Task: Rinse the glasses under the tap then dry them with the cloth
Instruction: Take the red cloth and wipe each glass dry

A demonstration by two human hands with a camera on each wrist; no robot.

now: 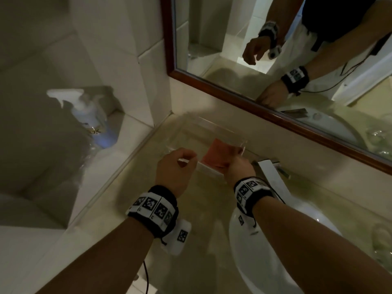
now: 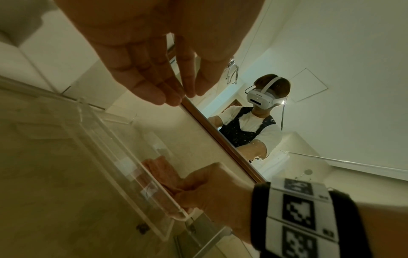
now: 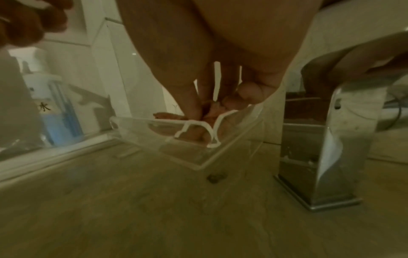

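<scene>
A folded pink cloth [image 1: 216, 153] lies in a clear acrylic tray [image 1: 214, 125] on the counter below the mirror. My right hand [image 1: 231, 161] reaches into the tray's right end and pinches the cloth [image 3: 167, 115] between thumb and fingers. In the left wrist view the same cloth [image 2: 159, 167] shows through the tray wall [image 2: 99, 132]. My left hand [image 1: 187, 161] hovers over the tray's near rim, fingers loosely curled, holding nothing. A clear glass object [image 1: 381, 240], blurred, stands on the counter at the far right.
A chrome tap [image 1: 270, 174] stands just right of the tray, over the white basin [image 1: 250, 257]. A spray bottle with blue liquid [image 1: 91, 119] sits on the tiled ledge at the left. The framed mirror [image 1: 254, 102] hangs close above the counter.
</scene>
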